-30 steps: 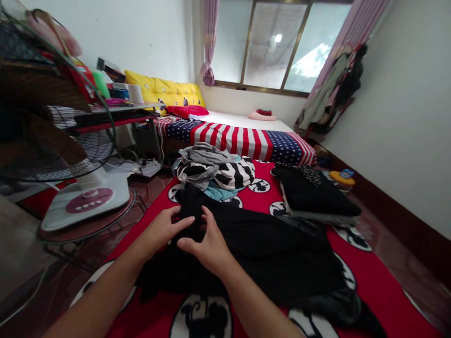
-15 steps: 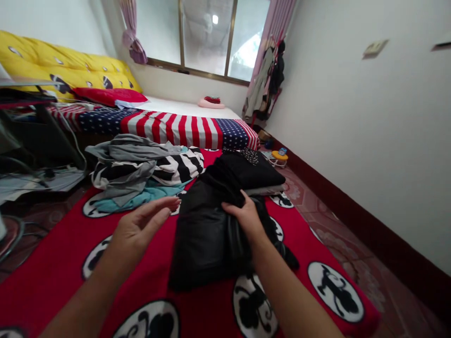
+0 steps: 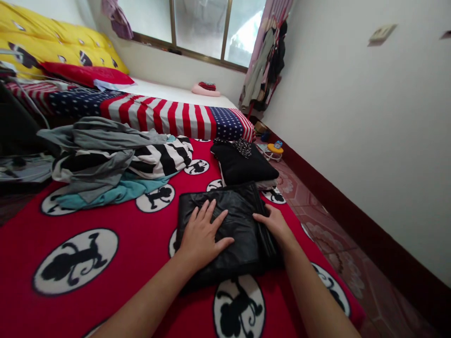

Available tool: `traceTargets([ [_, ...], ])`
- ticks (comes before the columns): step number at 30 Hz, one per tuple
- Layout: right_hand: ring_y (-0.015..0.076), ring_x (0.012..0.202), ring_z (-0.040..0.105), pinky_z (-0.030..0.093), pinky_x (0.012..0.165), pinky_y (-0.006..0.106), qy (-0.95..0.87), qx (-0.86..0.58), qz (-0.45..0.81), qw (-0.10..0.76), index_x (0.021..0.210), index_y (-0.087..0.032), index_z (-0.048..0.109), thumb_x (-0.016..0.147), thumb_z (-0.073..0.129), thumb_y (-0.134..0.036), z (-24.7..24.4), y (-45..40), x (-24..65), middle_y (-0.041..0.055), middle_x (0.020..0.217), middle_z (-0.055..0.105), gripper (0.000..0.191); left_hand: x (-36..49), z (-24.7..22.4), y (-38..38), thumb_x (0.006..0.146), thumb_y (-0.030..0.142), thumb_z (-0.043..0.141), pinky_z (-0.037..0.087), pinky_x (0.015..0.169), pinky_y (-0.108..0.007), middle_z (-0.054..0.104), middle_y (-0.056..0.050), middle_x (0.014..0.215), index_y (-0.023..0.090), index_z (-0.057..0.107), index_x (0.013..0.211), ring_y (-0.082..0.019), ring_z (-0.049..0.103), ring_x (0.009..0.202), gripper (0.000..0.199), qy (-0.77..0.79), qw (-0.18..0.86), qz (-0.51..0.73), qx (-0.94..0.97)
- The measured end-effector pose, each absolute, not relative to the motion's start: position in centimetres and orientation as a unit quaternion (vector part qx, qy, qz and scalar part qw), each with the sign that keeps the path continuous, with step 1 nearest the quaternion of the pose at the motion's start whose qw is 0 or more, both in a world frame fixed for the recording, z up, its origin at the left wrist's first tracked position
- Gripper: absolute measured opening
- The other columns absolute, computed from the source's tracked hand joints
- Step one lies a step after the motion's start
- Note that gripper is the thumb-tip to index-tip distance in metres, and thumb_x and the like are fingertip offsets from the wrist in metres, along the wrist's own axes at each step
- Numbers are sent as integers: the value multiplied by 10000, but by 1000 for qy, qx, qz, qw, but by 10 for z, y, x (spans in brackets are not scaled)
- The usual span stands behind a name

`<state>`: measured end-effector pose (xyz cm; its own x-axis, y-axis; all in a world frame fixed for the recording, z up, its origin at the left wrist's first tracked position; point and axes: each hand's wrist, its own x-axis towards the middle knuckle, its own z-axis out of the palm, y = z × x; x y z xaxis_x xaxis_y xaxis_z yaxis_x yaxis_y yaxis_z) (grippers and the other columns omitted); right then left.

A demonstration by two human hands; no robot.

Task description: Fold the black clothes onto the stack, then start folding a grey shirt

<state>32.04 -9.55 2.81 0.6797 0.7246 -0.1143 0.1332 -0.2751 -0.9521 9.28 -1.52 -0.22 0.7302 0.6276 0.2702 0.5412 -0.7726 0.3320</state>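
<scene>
A black leather-look garment (image 3: 243, 220), folded into a rough rectangle, lies on a red blanket (image 3: 141, 263) with round monkey prints. My left hand (image 3: 203, 237) rests flat on its left half, fingers spread. At the garment's right edge, my right hand (image 3: 277, 227) grips the layered fold between thumb and fingers; part of those fingers is hidden. Just beyond it sits a stack of folded clothes with a black one (image 3: 244, 164) on top and a dotted cloth (image 3: 243, 147) over its back edge.
Left of the stack is a loose heap of grey (image 3: 102, 134), striped (image 3: 162, 159) and teal (image 3: 105, 195) clothes. Behind stands a bed with a flag-patterned cover (image 3: 158, 112). A small yellow stool (image 3: 275, 149) stands by the right wall (image 3: 352, 117).
My left hand has come down from the air onto the black garment. The garment's raised far part now lies folded down, and my right hand has shifted to its right edge.
</scene>
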Motion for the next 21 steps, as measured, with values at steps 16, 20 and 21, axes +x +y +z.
traceTargets([
  [16,264,1497,70,78,1145,646,-583,-806,2,102,1522,-277,256,965,389,-524,-2,-63,268,22,1617,131,624,67,-19,-17,878,606,478,269,1129,-608,199,-186,1591,115,338,1481,-375,150,1471,790,437,72,266,856],
  [20,222,1500,60,119,1159,611,-589,-799,45,115,1525,-320,224,974,373,-489,-8,-70,287,-17,1620,105,595,62,-31,-12,856,640,494,320,1140,-521,160,-173,1604,87,298,1491,-346,128,1480,864,434,96,269,854],
  [21,219,1499,62,122,1160,606,-589,-797,52,121,1523,-324,230,973,378,-484,-9,-70,289,-19,1620,110,592,62,-32,-11,851,641,504,319,1145,-508,162,-172,1604,86,303,1489,-341,124,1481,868,432,97,272,854],
])
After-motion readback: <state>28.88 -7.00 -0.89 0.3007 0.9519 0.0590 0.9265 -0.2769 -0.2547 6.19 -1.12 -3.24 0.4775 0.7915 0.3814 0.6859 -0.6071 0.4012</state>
